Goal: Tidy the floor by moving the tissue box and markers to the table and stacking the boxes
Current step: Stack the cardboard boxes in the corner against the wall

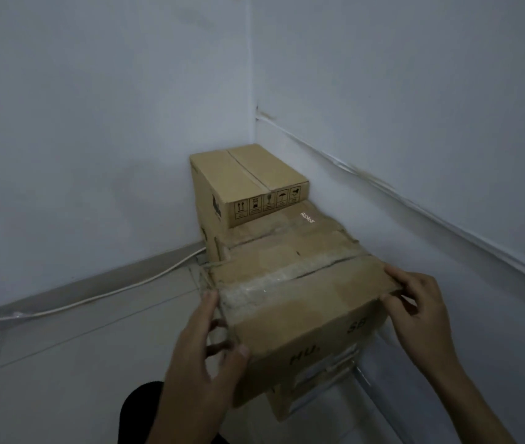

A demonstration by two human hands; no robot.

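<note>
Where two pale walls (126, 107) meet over grey tiled floor (62, 363): left hand (203, 357) and right hand (421, 315) clamped on worn, taped brown cardboard box (302, 299), stacked atop another.

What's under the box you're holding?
Another cardboard box shows under the held box, gripped by the left hand and right hand. Most of it and the floor beneath are covered.

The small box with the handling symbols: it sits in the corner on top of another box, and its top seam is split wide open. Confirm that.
Not quite. The head view shows the small box with the handling symbols in the corner on top of another box, but its top seam is closed, with the flaps lying flat. The rest stands.
</note>
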